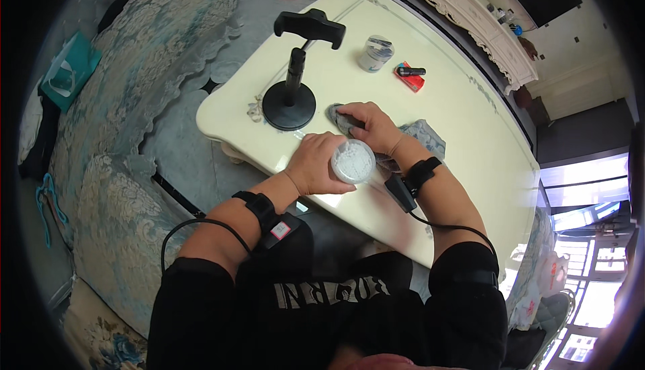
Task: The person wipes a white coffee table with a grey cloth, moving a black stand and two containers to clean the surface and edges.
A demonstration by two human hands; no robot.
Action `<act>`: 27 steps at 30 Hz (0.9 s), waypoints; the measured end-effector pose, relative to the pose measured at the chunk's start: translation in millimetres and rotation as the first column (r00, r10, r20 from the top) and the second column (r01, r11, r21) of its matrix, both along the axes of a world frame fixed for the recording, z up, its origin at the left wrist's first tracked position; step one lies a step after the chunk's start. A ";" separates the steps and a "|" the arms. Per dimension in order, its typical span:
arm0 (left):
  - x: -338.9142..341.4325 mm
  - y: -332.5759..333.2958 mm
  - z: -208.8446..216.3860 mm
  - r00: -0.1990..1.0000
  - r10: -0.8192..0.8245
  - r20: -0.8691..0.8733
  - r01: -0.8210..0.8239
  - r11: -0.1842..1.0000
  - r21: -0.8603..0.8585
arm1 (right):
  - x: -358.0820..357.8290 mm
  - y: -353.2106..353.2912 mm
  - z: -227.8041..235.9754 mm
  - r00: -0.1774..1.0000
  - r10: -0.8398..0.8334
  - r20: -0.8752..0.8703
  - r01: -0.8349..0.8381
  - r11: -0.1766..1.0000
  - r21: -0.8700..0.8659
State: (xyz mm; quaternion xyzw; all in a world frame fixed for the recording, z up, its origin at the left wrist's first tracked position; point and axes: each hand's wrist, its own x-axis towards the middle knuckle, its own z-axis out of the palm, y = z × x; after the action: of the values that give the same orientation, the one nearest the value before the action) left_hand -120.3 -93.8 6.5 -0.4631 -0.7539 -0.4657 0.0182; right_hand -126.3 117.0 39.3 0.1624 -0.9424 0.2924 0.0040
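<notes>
My left hand (pixel 317 164) is wrapped round a clear round plastic tub (pixel 353 162) with white contents, held above the near edge of the table. Just beyond it, my right hand (pixel 371 125) presses its fingers onto a grey cloth (pixel 341 119) on the tabletop. More grey patterned cloth (pixel 424 137) lies to the right of that wrist; whether it is the same piece I cannot tell, as the hand and forearm cover the part between.
A black phone stand (pixel 289 105) rises left of my hands on the cream table (pixel 480 162). Farther back are a clear jar (pixel 376 54) and a small black flashlight (pixel 411 72) on a red packet (pixel 411 82). A patterned sofa (pixel 161 54) stands at left.
</notes>
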 end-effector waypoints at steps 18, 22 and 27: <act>-38.2 -86.0 -34.8 0.788 0.442 0.429 -0.594 0.729 0.340 | -14.6 -44.2 7.4 0.965 0.194 0.177 -0.225 0.958 0.176; -44.1 -73.1 -38.6 0.713 0.545 0.440 -0.691 0.651 0.314 | 18.7 -47.5 7.7 0.964 0.202 0.171 -0.233 0.954 0.189; -37.0 -77.8 -38.9 0.672 0.684 0.284 -0.740 0.632 0.230 | 93.4 -28.1 9.2 0.965 0.222 0.140 -0.243 0.957 0.159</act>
State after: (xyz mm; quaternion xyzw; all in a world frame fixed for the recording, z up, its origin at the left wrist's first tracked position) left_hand -157.3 -171.7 -32.4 -0.0754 -0.7857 -0.5758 0.2132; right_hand -32.9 89.0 48.5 0.2541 -0.9371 0.2165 -0.1018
